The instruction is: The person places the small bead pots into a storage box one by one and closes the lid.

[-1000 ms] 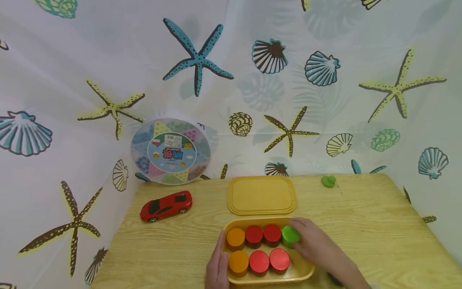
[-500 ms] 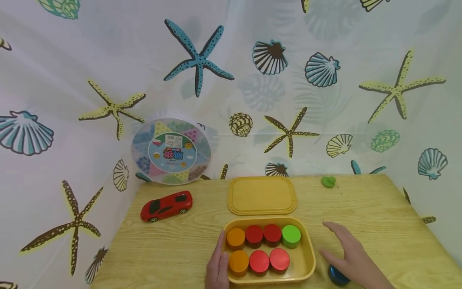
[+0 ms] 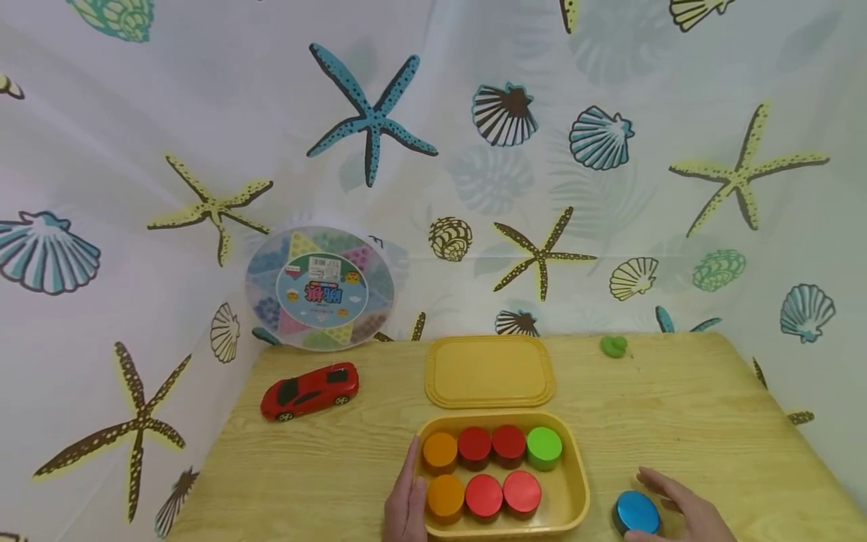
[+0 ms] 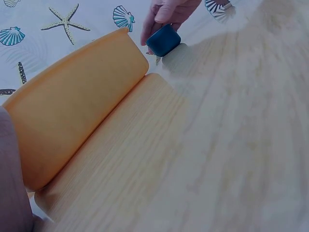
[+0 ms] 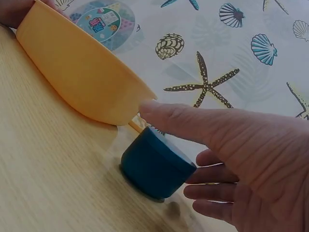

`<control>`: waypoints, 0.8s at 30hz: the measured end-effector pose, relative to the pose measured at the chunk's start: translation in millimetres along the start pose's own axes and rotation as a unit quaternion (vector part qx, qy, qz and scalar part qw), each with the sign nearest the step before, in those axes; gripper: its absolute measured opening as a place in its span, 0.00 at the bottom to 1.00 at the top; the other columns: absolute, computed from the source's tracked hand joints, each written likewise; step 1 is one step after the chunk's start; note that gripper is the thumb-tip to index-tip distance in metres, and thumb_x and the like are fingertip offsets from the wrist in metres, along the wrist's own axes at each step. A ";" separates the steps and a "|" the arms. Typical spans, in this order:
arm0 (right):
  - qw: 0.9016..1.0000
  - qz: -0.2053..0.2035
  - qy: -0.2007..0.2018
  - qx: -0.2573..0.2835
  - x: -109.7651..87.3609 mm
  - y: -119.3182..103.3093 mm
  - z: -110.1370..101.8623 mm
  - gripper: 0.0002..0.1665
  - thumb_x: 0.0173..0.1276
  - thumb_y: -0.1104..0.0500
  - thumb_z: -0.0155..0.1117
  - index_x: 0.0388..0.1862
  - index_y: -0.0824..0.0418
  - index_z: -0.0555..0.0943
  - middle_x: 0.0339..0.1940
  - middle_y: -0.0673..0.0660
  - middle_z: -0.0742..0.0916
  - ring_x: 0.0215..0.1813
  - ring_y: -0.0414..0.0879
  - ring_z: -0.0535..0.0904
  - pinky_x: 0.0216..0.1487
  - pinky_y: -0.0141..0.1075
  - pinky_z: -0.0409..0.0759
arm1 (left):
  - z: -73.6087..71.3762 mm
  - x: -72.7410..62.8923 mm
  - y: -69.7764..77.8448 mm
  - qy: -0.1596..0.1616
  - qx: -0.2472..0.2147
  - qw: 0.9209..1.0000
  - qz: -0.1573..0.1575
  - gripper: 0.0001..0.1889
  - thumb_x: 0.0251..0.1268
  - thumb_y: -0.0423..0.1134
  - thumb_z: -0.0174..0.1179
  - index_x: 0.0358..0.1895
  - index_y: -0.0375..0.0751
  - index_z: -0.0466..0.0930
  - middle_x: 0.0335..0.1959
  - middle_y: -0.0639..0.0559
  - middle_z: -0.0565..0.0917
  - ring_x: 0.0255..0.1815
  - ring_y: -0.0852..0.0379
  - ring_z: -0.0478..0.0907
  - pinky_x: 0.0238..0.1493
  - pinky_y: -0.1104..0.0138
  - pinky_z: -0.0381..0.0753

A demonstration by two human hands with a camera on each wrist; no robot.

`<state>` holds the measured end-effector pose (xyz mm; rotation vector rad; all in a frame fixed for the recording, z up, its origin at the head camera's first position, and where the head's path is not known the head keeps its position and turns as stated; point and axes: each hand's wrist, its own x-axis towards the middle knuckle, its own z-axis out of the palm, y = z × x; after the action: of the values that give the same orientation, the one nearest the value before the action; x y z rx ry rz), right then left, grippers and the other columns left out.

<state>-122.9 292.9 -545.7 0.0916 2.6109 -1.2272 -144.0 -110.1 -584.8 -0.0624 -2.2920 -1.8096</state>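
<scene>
My left hand [image 3: 404, 500] rests its straight fingers against the left end of the yellow plastic box [image 3: 581, 497]. Inside the box stand two orange round tubs [image 3: 445, 497], several red tubs [image 3: 522, 491] and a light green tub [image 3: 544, 447], which fills the back right corner. The front right corner of the box holds no tub. To the right of the box, a blue round tub [image 3: 637, 513] stands on the table. My right hand [image 3: 691, 512] is around it with thumb and fingers spread. The right wrist view shows the thumb [image 5: 174, 116] above the blue tub's top, fingers behind it.
Behind the box lies a flat yellow lid [image 3: 490, 371]. A red toy car [image 3: 310, 391] is at the left, a round game box [image 3: 320, 290] leans on the patterned cloth behind it, and a small green toy [image 3: 614, 346] sits at the back right.
My right hand has let go of the light green tub in the box's back right corner and moved right and nearer to the blue tub. My left hand has stayed at the box.
</scene>
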 end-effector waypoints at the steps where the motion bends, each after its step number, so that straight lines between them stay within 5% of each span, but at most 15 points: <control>1: 1.000 0.001 -0.004 0.001 -0.5 2.3 0.0 0.58 0.59 0.38 0.80 0.77 0.71 0.68 0.71 0.68 0.79 0.70 0.63 0.77 0.65 0.52 0.82 | -0.1 -0.3 -0.2 0.000 -0.002 1.000 0.001 0.27 0.85 0.31 0.42 0.82 0.36 0.59 0.82 0.46 0.64 0.78 0.74 0.56 0.75 0.83 0.51; 8: 1.000 -0.016 -0.003 0.010 -5.4 13.2 2.3 0.55 0.56 0.41 0.83 0.74 0.69 0.73 0.68 0.67 0.82 0.62 0.57 0.85 0.64 0.59 0.81 | -0.3 -0.3 -0.1 -0.003 -0.003 1.000 0.000 0.27 0.85 0.31 0.42 0.82 0.37 0.59 0.82 0.48 0.63 0.78 0.76 0.56 0.75 0.83 0.51; 16: 1.000 0.009 0.003 0.024 -5.0 15.9 4.4 0.52 0.55 0.42 0.84 0.71 0.67 0.77 0.63 0.62 0.87 0.61 0.57 0.85 0.64 0.63 0.79 | -1.2 -0.7 -1.9 -0.002 -0.003 1.000 0.010 0.27 0.85 0.31 0.43 0.82 0.35 0.59 0.82 0.46 0.64 0.78 0.77 0.56 0.75 0.83 0.51; 24: 0.999 0.015 0.021 0.043 -4.1 11.4 11.7 0.50 0.51 0.44 0.87 0.69 0.65 0.80 0.59 0.60 0.89 0.59 0.55 0.86 0.62 0.58 0.83 | -1.5 -1.3 -1.3 -0.002 -0.004 1.000 0.005 0.27 0.86 0.33 0.43 0.82 0.35 0.59 0.82 0.46 0.64 0.77 0.77 0.56 0.75 0.83 0.51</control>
<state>-114.6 291.5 -560.3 0.1747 2.5819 -1.3408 -142.7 -111.7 -586.0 -0.0781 -2.2841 -1.8153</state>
